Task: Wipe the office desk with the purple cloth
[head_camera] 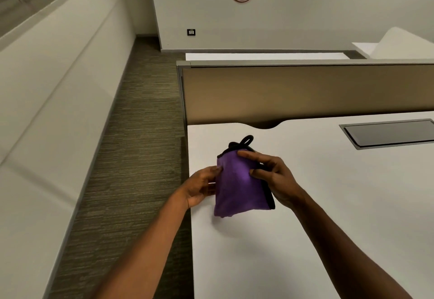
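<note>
Head view: purple cloth (239,186) pinched between both hands' fingers (246,154).

Count: 1 purple cloth (239,186), 2 hands, left hand (202,187) and right hand (276,178); 1 white desk (328,205); 1 cable hatch (389,133), far right; 1 partition panel (305,92).

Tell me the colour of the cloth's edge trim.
Black, along the purple cloth edge and loop; the head view shows it.

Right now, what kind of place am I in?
Most likely an open-plan office: a white desk backed by a tan cubicle partition, a cable hatch set in the desktop, and grey carpet beside it.
</note>
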`<move>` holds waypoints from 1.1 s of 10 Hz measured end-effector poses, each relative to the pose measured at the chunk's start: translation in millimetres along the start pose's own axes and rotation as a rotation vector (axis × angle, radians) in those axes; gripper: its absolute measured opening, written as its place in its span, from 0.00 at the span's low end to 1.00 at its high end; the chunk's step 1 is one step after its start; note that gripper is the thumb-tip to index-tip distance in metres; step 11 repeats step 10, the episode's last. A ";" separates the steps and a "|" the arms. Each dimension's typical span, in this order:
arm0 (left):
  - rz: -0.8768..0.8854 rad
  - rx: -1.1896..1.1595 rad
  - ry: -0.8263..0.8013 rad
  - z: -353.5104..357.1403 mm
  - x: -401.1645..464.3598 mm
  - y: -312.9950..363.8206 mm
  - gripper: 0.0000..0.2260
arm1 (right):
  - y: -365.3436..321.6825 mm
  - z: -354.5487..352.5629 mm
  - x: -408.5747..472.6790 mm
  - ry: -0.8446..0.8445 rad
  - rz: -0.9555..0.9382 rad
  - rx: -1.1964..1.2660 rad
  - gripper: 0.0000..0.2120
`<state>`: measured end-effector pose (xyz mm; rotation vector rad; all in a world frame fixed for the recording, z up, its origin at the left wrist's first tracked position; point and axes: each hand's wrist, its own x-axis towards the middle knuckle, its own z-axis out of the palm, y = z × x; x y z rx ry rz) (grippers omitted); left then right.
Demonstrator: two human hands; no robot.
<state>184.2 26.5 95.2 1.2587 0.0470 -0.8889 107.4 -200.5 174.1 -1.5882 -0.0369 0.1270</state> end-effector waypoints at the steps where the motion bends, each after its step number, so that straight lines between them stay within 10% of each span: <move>1: 0.062 -0.028 0.051 -10.1 3.7 1.9 0.20 | -4.2 -10.8 8.5 0.054 -0.010 0.025 0.28; 4: 0.533 0.096 0.475 -37.7 34.5 72.3 0.27 | -3.2 -27.1 98.3 0.194 -0.022 -0.102 0.34; 6: 0.422 0.839 0.604 -54.8 65.6 81.3 0.28 | 26.5 -18.7 153.3 0.250 0.062 -0.734 0.20; 7: 0.316 1.131 0.443 -58.0 73.8 61.5 0.22 | 54.6 -4.5 147.9 -0.033 0.092 -0.988 0.19; 11: 0.176 1.460 0.418 -51.3 70.7 55.4 0.25 | 68.5 1.6 120.2 0.006 0.105 -1.210 0.27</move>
